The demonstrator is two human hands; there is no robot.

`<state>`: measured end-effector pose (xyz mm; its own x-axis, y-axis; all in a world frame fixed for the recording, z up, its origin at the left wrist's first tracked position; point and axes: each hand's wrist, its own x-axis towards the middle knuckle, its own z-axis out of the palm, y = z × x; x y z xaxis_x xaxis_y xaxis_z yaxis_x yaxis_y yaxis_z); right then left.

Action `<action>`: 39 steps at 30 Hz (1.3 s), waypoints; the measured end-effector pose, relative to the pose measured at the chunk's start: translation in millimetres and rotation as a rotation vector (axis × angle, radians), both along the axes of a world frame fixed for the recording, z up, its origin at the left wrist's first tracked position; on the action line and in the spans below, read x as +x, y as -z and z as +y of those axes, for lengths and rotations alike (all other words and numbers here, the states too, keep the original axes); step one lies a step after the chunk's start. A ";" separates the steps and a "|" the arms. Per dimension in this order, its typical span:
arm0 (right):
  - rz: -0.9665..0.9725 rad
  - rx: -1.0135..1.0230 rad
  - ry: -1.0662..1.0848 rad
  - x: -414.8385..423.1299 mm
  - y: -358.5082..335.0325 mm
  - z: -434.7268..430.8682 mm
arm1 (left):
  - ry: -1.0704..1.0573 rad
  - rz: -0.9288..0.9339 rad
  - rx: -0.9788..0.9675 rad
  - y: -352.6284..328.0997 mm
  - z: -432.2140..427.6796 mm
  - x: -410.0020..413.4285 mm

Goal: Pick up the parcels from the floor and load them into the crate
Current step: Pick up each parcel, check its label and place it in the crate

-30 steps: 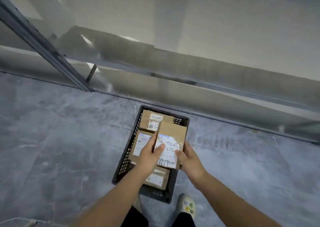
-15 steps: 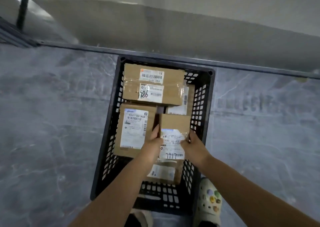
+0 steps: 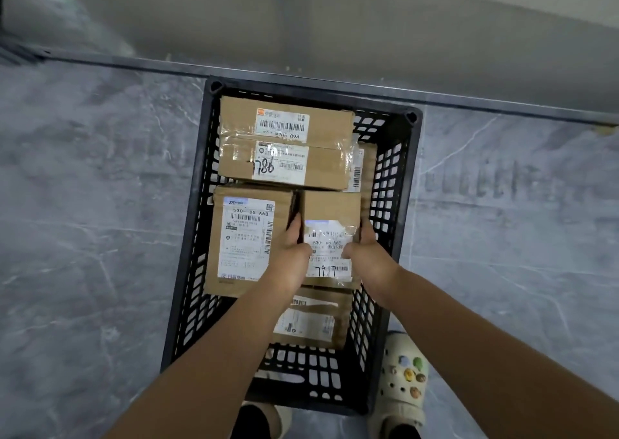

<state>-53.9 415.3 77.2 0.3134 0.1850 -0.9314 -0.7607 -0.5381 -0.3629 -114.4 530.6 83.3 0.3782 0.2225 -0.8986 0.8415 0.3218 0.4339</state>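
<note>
A black slatted plastic crate (image 3: 392, 184) stands on the grey floor below me. Inside it, a small cardboard parcel (image 3: 330, 211) with a white label marked 7917 is held from both sides: my left hand (image 3: 294, 251) grips its left edge and my right hand (image 3: 366, 254) grips its right edge. It sits low in the crate's right half. A wide taped parcel (image 3: 284, 144) marked 786 lies at the far end. A parcel with a large white label (image 3: 246, 237) lies on the left. Another parcel (image 3: 311, 321) lies beneath, at the near end.
The crate's far end is close to a grey metal rail (image 3: 301, 77) at the foot of a pale wall. My feet in pale clogs (image 3: 402, 381) stand at the crate's near end. Grey marbled floor (image 3: 83, 237) spreads to both sides.
I have leaned in closer over the crate, and both hands have lowered the small parcel down into its right half beside the labelled parcel.
</note>
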 end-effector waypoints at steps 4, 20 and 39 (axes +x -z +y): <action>0.048 -0.011 -0.001 -3.2 -17.3 -6.9 | 0.033 -0.009 0.005 -21.9 -1.1 1.8; -0.130 0.063 -0.074 48.2 -336.1 -36.8 | 0.468 -0.106 0.066 -313.8 39.9 32.2; -0.786 0.073 0.609 -14.3 -740.1 -283.0 | 0.820 -0.808 0.206 -750.8 -145.5 86.9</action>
<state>-68.2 132.2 817.2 0.8965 -0.1638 -0.4115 -0.4292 -0.0919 -0.8985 -27.5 385.1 834.0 0.9212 -0.2399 -0.3063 0.2199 -0.3286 0.9185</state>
